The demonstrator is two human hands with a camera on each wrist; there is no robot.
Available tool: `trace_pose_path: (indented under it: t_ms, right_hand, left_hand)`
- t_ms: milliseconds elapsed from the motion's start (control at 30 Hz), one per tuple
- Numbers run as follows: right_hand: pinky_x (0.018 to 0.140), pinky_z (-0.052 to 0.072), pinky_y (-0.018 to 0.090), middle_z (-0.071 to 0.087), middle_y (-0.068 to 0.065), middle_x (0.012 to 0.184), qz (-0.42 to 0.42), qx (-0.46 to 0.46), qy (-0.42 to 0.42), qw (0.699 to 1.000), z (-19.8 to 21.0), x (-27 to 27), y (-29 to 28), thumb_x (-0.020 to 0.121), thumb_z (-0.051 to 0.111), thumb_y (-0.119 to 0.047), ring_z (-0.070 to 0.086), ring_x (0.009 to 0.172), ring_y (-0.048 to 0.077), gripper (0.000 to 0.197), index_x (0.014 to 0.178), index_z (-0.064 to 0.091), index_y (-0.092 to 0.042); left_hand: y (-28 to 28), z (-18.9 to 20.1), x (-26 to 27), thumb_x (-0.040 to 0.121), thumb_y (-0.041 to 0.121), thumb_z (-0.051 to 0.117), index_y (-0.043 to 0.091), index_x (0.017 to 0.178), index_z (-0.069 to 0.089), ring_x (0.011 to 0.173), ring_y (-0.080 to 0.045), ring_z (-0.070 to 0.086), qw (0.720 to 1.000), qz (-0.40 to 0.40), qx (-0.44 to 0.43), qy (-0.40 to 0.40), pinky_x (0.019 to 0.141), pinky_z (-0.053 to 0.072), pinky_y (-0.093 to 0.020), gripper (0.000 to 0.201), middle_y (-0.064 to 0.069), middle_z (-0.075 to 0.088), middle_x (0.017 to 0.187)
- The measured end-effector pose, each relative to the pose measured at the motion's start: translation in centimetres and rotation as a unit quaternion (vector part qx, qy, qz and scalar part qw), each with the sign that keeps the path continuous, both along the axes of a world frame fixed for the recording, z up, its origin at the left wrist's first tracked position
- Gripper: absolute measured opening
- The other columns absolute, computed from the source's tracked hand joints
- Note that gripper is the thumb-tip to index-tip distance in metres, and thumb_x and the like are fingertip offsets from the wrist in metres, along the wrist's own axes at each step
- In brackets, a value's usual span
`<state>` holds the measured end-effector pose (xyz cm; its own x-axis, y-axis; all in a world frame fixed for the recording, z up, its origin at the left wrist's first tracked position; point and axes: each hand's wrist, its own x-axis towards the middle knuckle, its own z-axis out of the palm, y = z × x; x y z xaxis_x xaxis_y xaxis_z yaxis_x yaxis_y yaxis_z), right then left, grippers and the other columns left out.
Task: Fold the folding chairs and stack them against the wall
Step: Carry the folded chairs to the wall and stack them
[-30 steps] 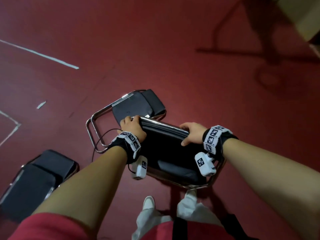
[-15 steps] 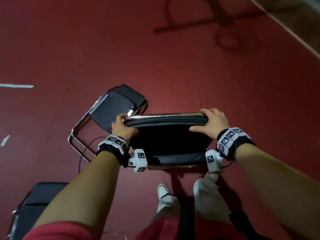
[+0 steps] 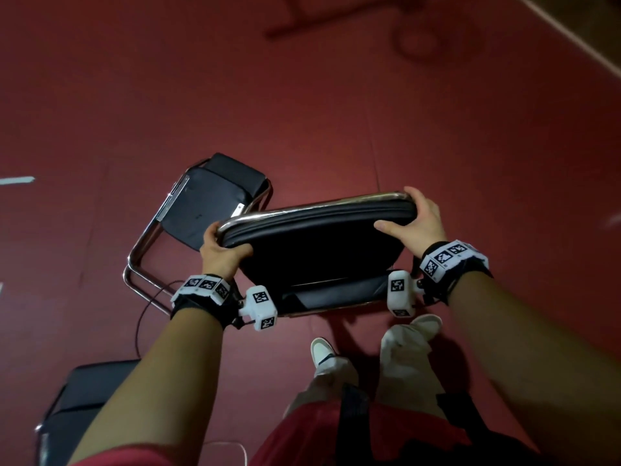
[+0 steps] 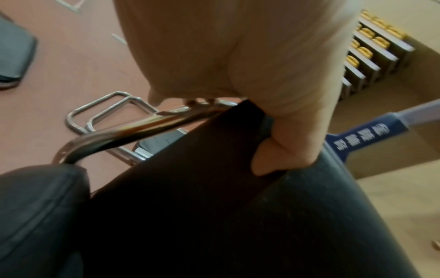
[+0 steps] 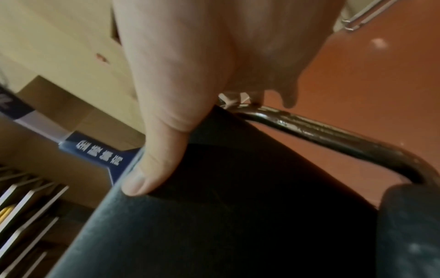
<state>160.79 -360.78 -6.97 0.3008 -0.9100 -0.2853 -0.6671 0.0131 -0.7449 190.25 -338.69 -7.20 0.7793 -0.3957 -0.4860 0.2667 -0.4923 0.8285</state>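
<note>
I hold a folded black chair with a chrome frame upright in front of my legs, clear of the floor as far as I can tell. My left hand grips its top left corner, fingers over the chrome bar, thumb on the black pad. My right hand grips the top right corner the same way, thumb pressed on the pad, fingers over the bar. A second folded chair lies flat on the red floor just beyond my left hand.
A third black chair stands at the lower left by my left arm. A thin cable trails on the floor. A pale wall base runs along the top right. Tiered seating and a blue post show in the wrist views.
I have turned to the right with the chair in both hands; the chair on the floor and the white floor lines slid left. My hands have spread to the chair's top corners.
</note>
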Motion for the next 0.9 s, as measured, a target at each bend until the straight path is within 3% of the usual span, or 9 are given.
trace_pose_path:
  t_ms: [67, 200, 333, 467, 567, 633, 733, 833, 900]
  right_hand:
    - [0.110, 0.034, 0.030, 0.034, 0.000, 0.150, -0.019, 0.013, -0.001, 1.000, -0.3, 0.1, 0.0, 0.064, 0.087, -0.053, 0.038, 0.137, 0.020, 0.100, 0.148, 0.036, -0.034]
    - [0.118, 0.028, 0.041, 0.024, -0.002, 0.159, -0.055, 0.035, 0.025, 0.998, -0.8, 0.0, -0.1, 0.060, 0.086, -0.060, 0.024, 0.146, 0.023, 0.122, 0.156, 0.020, -0.025]
    - [0.115, 0.032, 0.038, 0.031, -0.001, 0.152, -0.069, 0.035, 0.014, 0.997, -1.2, -0.4, -0.6, 0.058, 0.088, -0.056, 0.030, 0.141, 0.023, 0.112, 0.150, 0.033, -0.026]
    - [0.115, 0.034, 0.040, 0.032, -0.002, 0.149, -0.076, 0.063, -0.026, 0.995, -2.0, -1.4, -1.7, 0.058, 0.089, -0.053, 0.034, 0.138, 0.023, 0.106, 0.146, 0.034, -0.031]
    - [0.116, 0.033, 0.040, 0.029, 0.000, 0.151, -0.063, 0.077, -0.045, 0.994, -2.7, -3.1, -3.3, 0.063, 0.088, -0.049, 0.033, 0.140, 0.022, 0.105, 0.148, 0.031, -0.030]
    - [0.114, 0.033, 0.033, 0.029, 0.001, 0.151, -0.061, 0.085, -0.063, 0.993, -2.9, -4.8, -4.6, 0.068, 0.087, -0.043, 0.034, 0.139, 0.020, 0.100, 0.149, 0.031, -0.027]
    - [0.104, 0.035, 0.023, 0.038, 0.002, 0.145, -0.081, 0.087, -0.094, 0.988, -3.4, -7.4, -6.3, 0.069, 0.089, -0.035, 0.042, 0.130, 0.014, 0.091, 0.144, 0.038, -0.023]
    - [0.100, 0.045, 0.026, 0.053, 0.003, 0.133, -0.121, 0.094, -0.128, 0.980, -4.2, -10.7, -8.2, 0.057, 0.090, -0.048, 0.055, 0.121, 0.016, 0.094, 0.136, 0.045, -0.028]
    - [0.095, 0.047, 0.027, 0.057, 0.000, 0.127, -0.138, 0.106, -0.138, 0.975, -4.2, -13.3, -9.4, 0.062, 0.091, -0.040, 0.057, 0.114, 0.014, 0.088, 0.137, 0.046, -0.023]
  left_hand:
    - [0.2, -0.4, 0.2, 0.055, 0.009, 0.080, 0.016, 0.147, 0.035, 0.116, -0.027, 0.061, 0.999, 0.009, -0.007, 0.031, 0.100, 0.053, -0.044, 0.103, -0.010, 0.055, 0.133]
    - [0.3, -1.0, 0.8, 0.051, 0.009, 0.072, 0.019, 0.137, 0.035, 0.116, -0.033, 0.061, 0.998, -0.003, 0.012, 0.060, 0.100, 0.052, -0.052, 0.094, -0.011, 0.057, 0.122]
    - [0.0, -2.0, 0.7, 0.045, 0.011, 0.071, 0.027, 0.129, 0.038, 0.113, -0.034, 0.062, 0.999, 0.013, 0.031, 0.038, 0.097, 0.053, -0.054, 0.092, -0.014, 0.057, 0.125]
    - [-1.2, -1.8, -0.5, 0.040, 0.019, 0.073, 0.029, 0.134, 0.041, 0.112, -0.029, 0.062, 0.998, 0.037, 0.044, 0.017, 0.095, 0.055, -0.050, 0.099, -0.011, 0.058, 0.127]
    - [-3.0, -0.6, -2.1, 0.051, 0.011, 0.071, 0.022, 0.132, 0.043, 0.108, -0.028, 0.062, 0.998, 0.040, 0.052, -0.002, 0.090, 0.056, -0.041, 0.086, -0.012, 0.059, 0.123]
    - [-4.5, -0.2, -3.3, 0.053, 0.006, 0.069, 0.022, 0.129, 0.044, 0.106, -0.028, 0.062, 0.997, 0.048, 0.052, -0.006, 0.085, 0.055, -0.037, 0.081, -0.013, 0.060, 0.122]
    - [-6.9, -0.6, -4.7, 0.036, 0.016, 0.068, 0.033, 0.120, 0.046, 0.108, -0.030, 0.062, 0.996, 0.060, 0.060, -0.016, 0.087, 0.059, -0.047, 0.088, -0.012, 0.058, 0.122]
    - [-10.3, -0.2, -6.8, 0.033, 0.020, 0.068, 0.041, 0.110, 0.048, 0.104, -0.029, 0.064, 0.996, 0.031, 0.081, -0.032, 0.085, 0.059, -0.050, 0.083, -0.010, 0.060, 0.119]
    - [-12.8, 0.6, -8.5, 0.034, 0.020, 0.071, 0.039, 0.111, 0.048, 0.099, -0.031, 0.066, 0.993, 0.003, 0.105, -0.055, 0.084, 0.059, -0.051, 0.083, -0.009, 0.063, 0.113]
